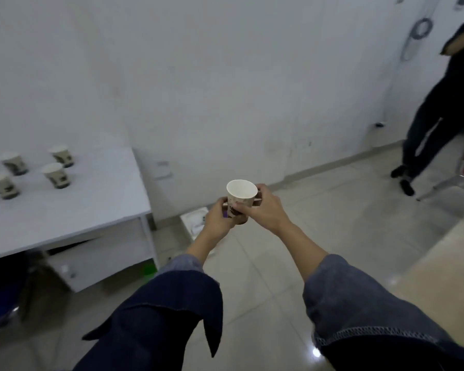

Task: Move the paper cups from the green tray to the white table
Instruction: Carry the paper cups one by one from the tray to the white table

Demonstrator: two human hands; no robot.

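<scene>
Both hands share the grip on one paper cup (pixel 241 200) right now: our left hand (pixel 217 220) is wrapped around its lower half and base, our right hand (pixel 263 210) pinches the side wall from the other flank, fingers curled snug on the paper. The cup sits upright with its mouth open toward us, and it looks empty as far as we can see.

So we'd say we're mid-carry. The cup hangs over bare floor, touching nothing but our hands. The white desk (pixel 97 199) is off to the left of the grip and a bit beyond it, and four cups (pixel 32 170) already stand upright there in a loose cluster, well apart from the one we hold. The green tray isn't in view at all, so no idea how many are left on it.

Next move, as we read it: swing the grip left over the desk, pick a bare patch clear of the standing cups, lower the base flat, then let go gently. Paper walls squash easily, so a light squeeze is plenty.

Somebody in dark clothes (pixel 439 103) is walking far off to the right, nowhere near our path.
</scene>
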